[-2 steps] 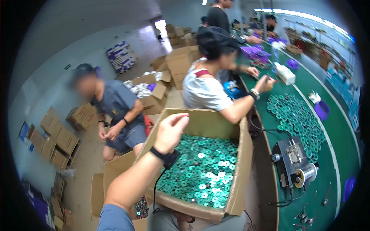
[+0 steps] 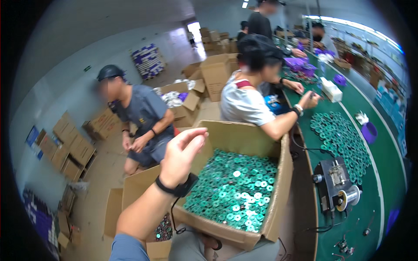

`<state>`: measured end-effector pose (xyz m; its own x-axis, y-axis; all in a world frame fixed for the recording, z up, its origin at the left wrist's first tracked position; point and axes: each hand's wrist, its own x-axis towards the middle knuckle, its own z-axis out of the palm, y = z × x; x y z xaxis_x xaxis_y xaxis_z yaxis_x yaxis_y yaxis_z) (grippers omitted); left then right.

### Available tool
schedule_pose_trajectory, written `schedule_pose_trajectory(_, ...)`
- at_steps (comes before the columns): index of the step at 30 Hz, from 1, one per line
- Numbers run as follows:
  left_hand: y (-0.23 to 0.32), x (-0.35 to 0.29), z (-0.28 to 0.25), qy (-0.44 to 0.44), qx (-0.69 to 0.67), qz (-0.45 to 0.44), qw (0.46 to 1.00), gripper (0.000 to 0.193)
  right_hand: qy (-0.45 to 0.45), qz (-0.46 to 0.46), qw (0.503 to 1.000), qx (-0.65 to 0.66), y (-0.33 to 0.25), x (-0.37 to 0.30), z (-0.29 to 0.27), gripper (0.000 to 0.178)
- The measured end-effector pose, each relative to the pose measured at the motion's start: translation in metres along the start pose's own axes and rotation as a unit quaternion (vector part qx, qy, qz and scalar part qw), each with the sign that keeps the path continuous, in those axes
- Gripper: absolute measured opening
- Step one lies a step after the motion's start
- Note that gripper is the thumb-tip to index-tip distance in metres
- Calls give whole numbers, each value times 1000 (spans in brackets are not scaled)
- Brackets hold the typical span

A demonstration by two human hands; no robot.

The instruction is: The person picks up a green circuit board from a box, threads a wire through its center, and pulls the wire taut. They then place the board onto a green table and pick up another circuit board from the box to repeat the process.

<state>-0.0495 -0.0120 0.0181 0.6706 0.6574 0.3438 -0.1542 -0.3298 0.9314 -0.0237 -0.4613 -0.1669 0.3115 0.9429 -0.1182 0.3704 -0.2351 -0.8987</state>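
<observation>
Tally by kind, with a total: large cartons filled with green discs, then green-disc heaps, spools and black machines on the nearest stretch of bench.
Large carton filled with green discs: 1
Green-disc heap: 1
Spool: 1
Black machine: 1
Total: 4

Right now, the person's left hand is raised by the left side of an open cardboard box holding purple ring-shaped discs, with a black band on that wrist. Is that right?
Not quite: the head view shows the ring-shaped discs in the box are green, not purple. The left hand is raised by the left side of the open cardboard box, with a black band on that wrist.
</observation>
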Motion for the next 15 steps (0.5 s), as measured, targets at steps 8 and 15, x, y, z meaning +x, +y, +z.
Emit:
schedule_pose_trajectory(8, 11, -277, -1, -336, 9, -18, 942, 22, -51, 127, 987, 85, -68, -22, 39, 11)
schedule_pose_trajectory(15, -85, -392, 72, -371, 128, 41, 919, 38, -124, 79, 989, -19, -39, -36, 60, 13)
